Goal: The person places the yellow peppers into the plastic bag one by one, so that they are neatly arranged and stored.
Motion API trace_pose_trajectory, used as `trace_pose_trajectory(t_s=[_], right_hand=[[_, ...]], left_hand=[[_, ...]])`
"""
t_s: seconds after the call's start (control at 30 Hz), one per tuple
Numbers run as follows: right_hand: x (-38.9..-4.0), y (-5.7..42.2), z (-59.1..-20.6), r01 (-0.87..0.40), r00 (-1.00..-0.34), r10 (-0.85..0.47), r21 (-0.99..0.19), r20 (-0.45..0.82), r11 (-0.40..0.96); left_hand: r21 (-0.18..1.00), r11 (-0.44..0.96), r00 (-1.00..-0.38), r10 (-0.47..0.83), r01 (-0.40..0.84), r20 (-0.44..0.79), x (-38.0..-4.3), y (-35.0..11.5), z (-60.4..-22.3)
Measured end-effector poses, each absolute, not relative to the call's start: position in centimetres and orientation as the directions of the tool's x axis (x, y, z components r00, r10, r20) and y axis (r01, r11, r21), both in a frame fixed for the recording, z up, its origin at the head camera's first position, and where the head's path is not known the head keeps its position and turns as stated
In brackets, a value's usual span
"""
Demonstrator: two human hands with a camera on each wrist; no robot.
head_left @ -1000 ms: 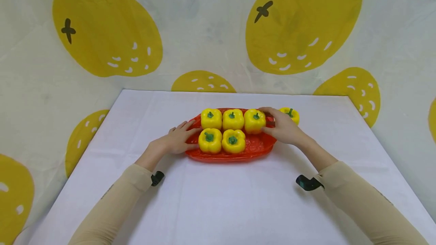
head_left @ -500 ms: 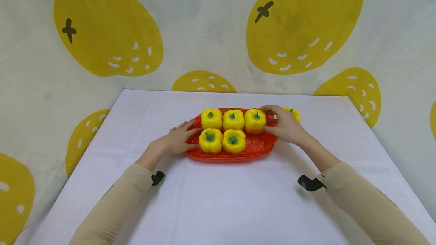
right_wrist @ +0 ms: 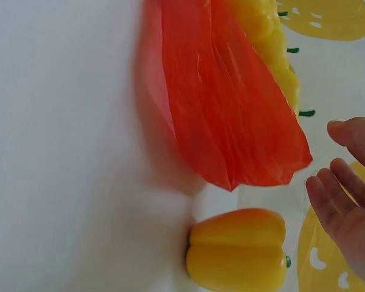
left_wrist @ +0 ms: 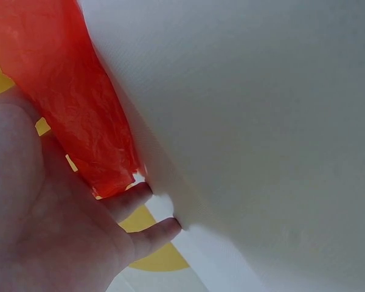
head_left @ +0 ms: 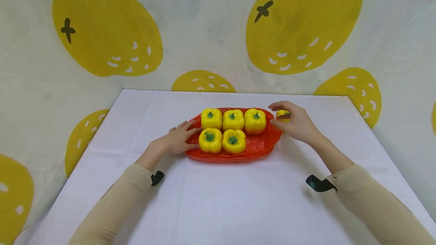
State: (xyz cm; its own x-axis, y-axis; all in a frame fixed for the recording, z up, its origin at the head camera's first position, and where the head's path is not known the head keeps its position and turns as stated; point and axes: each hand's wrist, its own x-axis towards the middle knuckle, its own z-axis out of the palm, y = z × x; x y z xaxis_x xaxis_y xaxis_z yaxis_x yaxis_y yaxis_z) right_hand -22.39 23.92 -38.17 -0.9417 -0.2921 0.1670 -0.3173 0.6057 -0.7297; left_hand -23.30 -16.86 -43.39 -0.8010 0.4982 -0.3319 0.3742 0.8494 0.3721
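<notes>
A red oval tray [head_left: 257, 146] with crinkled walls holds yellow bell peppers: three in the back row, two in front. My left hand [head_left: 177, 139] rests spread at the tray's left end, its fingers extended beside the red wall in the left wrist view. Over the right end, my right hand [head_left: 295, 122] is raised with thumb and fingers apart and nothing between them. The back-right pepper [head_left: 255, 121] stands just left of those fingertips. Another bell pepper [right_wrist: 237, 249] stands on the table outside the tray's right end, partly hidden by the right hand in the head view.
A white cloth covers the table [head_left: 218, 203]. Behind it hangs a pale curtain [head_left: 204, 29] printed with large yellow fruit. Black wrist cameras show at both sleeve cuffs.
My right hand has let go of the back-right pepper and moved right, overlapping the loose pepper. My left hand, the tray and its peppers have stayed in place.
</notes>
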Motion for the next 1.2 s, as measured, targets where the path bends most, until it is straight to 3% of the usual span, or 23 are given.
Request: trace_pose_trajectory(t_s=[0.57, 1.2], right_hand=[[-22.5, 27.7, -38.0, -0.249, -0.969, -0.161, -0.74, 0.19, 0.624], [-24.1, 29.9, -40.2, -0.097, -0.98, -0.195, -0.74, -0.047, 0.665]], left_hand=[[0.367, 0.85, -0.802, 0.499, 0.378, -0.329, -23.3, -16.8, -43.5], [0.368, 0.851, -0.802, 0.497, 0.375, -0.332, -23.4, -16.9, -43.7]])
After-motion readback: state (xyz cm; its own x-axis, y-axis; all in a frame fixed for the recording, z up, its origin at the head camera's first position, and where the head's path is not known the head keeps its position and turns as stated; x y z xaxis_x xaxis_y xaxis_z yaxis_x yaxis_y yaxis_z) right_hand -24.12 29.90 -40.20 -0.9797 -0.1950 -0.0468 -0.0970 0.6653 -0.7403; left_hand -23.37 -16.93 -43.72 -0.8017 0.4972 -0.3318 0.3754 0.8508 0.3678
